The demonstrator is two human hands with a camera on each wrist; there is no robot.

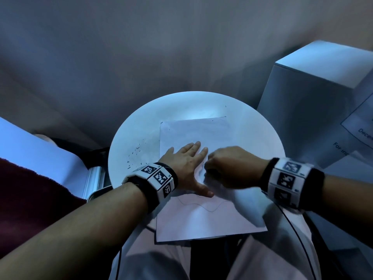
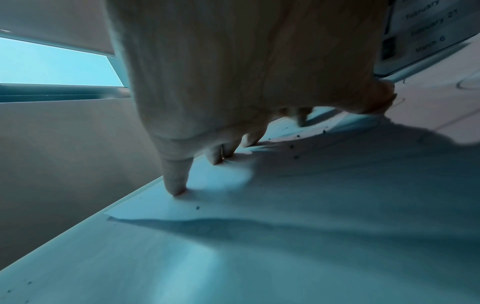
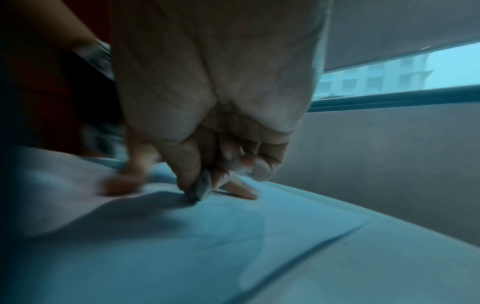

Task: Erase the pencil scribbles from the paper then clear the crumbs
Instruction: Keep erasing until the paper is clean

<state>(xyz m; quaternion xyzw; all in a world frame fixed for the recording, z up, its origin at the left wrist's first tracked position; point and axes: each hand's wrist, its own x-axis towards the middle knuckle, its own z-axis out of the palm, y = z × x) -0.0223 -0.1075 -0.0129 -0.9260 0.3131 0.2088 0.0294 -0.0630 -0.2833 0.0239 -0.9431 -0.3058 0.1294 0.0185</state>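
A white sheet of paper (image 1: 193, 130) lies on a small round white table (image 1: 252, 126), its near end hanging over the edge toward my lap. A thin wavy pencil line (image 1: 210, 209) crosses the near part. My left hand (image 1: 187, 162) lies flat with spread fingers (image 2: 176, 181) pressing the paper (image 2: 337, 195) down. My right hand (image 1: 228, 166) sits just right of it, fingers curled, pinching a small grey eraser (image 3: 200, 188) whose tip touches the paper (image 3: 233, 236). That hand is blurred in the head view. Dark eraser crumbs (image 1: 135, 156) lie on the table left of the sheet, and a few crumbs (image 2: 294, 151) lie on the paper.
A tall white box (image 1: 306, 93) with a printed sheet (image 1: 361, 126) stands close on the right. A dark red cushion (image 1: 30, 199) and a metal frame (image 1: 94, 178) are on the left. My light trousers (image 1: 262, 257) are below the table edge.
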